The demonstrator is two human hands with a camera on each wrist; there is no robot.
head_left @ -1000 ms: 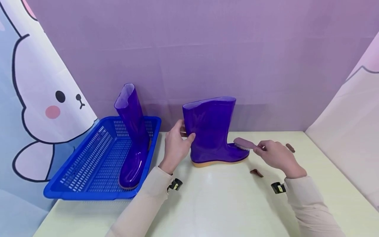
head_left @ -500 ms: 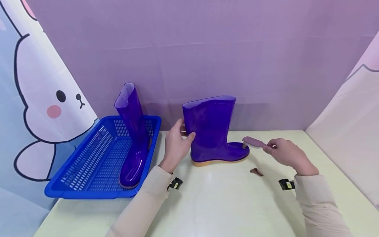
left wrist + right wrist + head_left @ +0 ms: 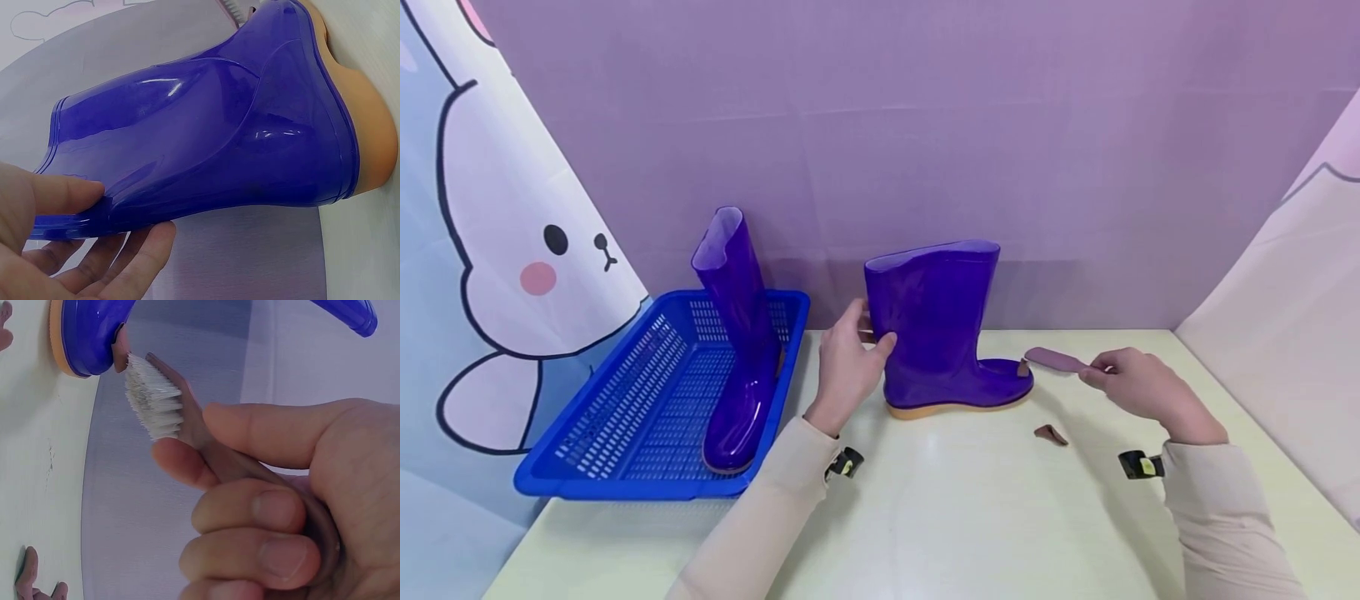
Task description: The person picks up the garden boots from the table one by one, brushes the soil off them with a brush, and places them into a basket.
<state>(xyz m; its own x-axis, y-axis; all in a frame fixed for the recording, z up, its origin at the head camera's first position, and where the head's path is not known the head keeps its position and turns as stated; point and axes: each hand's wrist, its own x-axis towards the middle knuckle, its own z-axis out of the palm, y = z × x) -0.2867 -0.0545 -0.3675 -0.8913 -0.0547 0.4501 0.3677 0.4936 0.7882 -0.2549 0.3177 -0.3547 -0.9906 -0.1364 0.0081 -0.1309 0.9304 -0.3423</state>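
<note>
A purple rain boot [image 3: 932, 333] with a tan sole stands on the table, toe pointing right. My left hand [image 3: 850, 358] grips the back of its shaft, thumb on the near side and fingers behind; the left wrist view shows this thumb [image 3: 69, 195] pressed to the rubber. In my right hand [image 3: 1142, 387] is a brush [image 3: 1056, 360] held by its handle, with white bristles [image 3: 153, 397]. Its head sits just right of the boot's toe. A curled brown scrap [image 3: 1023, 367] clings to the toe, right by the bristle tips.
On the left, a blue plastic basket [image 3: 535, 479] holds a second purple boot [image 3: 737, 350] leaning upright in it. Another brown scrap [image 3: 1050, 434] lies on the table in front of the toe. A purple cloth backdrop [image 3: 880, 150] rises behind the table.
The brush and right hand have moved right, off the top of the boot's toe. The brown scrap on the toe now shows beside the brush. The left hand and boot stay in place.
</note>
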